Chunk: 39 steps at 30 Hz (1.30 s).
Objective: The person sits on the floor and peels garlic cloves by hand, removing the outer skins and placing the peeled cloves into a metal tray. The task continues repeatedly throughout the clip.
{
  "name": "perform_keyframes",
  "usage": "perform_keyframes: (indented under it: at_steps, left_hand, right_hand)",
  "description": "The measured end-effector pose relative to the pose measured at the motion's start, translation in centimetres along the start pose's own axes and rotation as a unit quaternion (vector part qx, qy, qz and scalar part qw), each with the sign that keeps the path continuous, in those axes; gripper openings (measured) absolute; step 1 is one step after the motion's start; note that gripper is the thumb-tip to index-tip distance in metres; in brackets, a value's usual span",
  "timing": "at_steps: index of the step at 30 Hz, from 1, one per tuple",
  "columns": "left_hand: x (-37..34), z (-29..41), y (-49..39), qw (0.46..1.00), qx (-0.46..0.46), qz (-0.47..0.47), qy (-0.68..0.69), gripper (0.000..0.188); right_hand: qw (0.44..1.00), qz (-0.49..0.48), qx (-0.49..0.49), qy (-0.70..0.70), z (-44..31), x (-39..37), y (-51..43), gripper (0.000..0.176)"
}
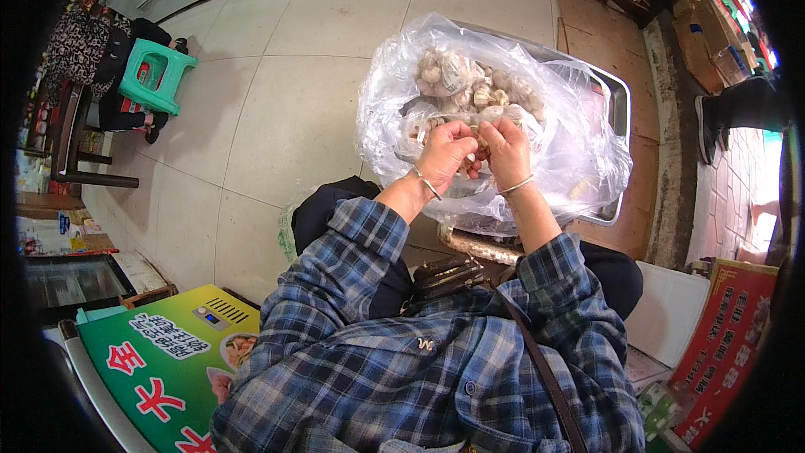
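My left hand [449, 154] and my right hand [505, 148] meet over a large clear plastic bag [383, 100], fingertips close together. Both pinch a small piece of garlic [471, 157], partly hidden by the fingers. Beyond the hands, whole garlic bulbs [487, 95] lie in the open bag, and a smaller clear bag of garlic [446, 72] rests at their far left. The large bag spreads over a metal tray [619, 113], whose rim shows on the right.
A green plastic stool [157, 75] stands at the left beside a seated person [85, 50]. Another person's leg and shoe [707, 129] show at the right. A brown purse [449, 277] lies at my lap. Cardboard [582, 19] covers floor beyond the tray. A green printed freezer [182, 352] stands at lower left.
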<state>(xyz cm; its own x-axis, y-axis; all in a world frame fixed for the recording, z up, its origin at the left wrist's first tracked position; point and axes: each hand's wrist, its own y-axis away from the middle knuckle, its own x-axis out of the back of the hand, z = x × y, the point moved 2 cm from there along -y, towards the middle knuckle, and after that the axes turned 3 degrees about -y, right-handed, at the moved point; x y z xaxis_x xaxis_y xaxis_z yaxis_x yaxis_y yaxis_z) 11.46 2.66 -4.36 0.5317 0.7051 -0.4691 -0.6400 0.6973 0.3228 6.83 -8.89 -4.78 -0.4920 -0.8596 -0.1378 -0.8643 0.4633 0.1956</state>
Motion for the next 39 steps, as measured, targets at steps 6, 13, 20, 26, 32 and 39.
perform_keyframes:
  at_steps: [6,13,20,26,32,39]
  left_hand:
    - [1.1,-0.1,-0.9,0.985,0.014,0.119,-0.124,0.008]
    - [0.7,1.4,-0.5,0.938,-0.086,0.113,-0.316,0.029]
    - [-0.5,1.3,-0.3,0.85,-0.246,0.103,-0.455,0.021]
    - [-0.9,0.6,0.4,0.798,-0.292,0.075,-0.521,0.014]
    - [-1.3,0.3,0.7,0.796,-0.312,0.076,-0.512,0.013]
    - [-0.3,0.6,0.0,0.894,-0.206,0.121,-0.379,0.017]
  right_hand:
    - [0.964,-0.056,-0.147,-0.216,0.9,-0.1,-0.2,0.021]
    - [0.984,0.029,-0.128,-0.121,1.0,-0.3,-0.7,0.021]
    - [0.98,0.129,0.056,0.143,1.1,-0.3,-1.0,0.028]
    - [0.974,0.118,0.098,0.17,0.8,-0.5,0.1,0.031]
    - [0.983,0.113,0.096,0.112,1.7,-0.4,0.1,0.032]
    - [0.995,0.048,0.081,-0.038,0.2,-1.9,0.8,0.024]
